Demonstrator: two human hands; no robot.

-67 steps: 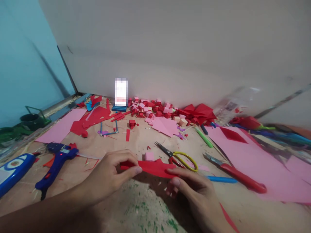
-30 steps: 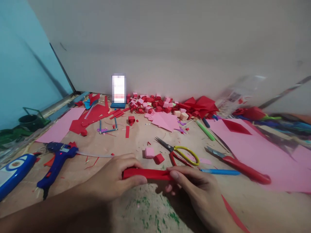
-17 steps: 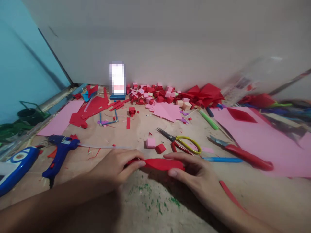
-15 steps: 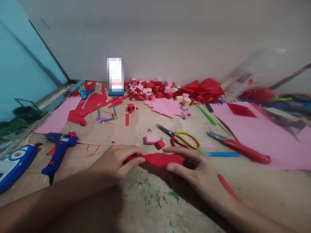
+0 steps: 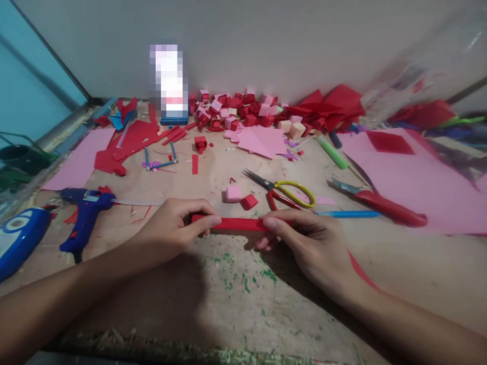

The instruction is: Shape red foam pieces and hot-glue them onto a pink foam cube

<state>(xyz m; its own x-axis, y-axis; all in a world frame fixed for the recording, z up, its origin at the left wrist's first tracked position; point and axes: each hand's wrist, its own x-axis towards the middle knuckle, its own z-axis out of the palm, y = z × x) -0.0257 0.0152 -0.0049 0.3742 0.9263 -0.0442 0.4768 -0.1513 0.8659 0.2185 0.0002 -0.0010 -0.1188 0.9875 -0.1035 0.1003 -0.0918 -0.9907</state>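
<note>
A narrow folded red paper strip lies across the middle of the worn table. My left hand pinches its left end between thumb and fingers. My right hand pinches the right end, thumb on top. Both hands rest low on the table. Just beyond the strip sit a small pink cube and a small red cube. Yellow-handled scissors lie open a little farther back to the right.
A blue glue gun lies at left beside a blue-white tape dispenser. A red-handled cutter, blue pen and green marker lie at right near pink sheets. Several red and pink paper cubes pile against the wall.
The red paper went from a wider, bulging piece to a flat narrow strip between my fingers. The camera tilted down, so the table fills more of the view.
</note>
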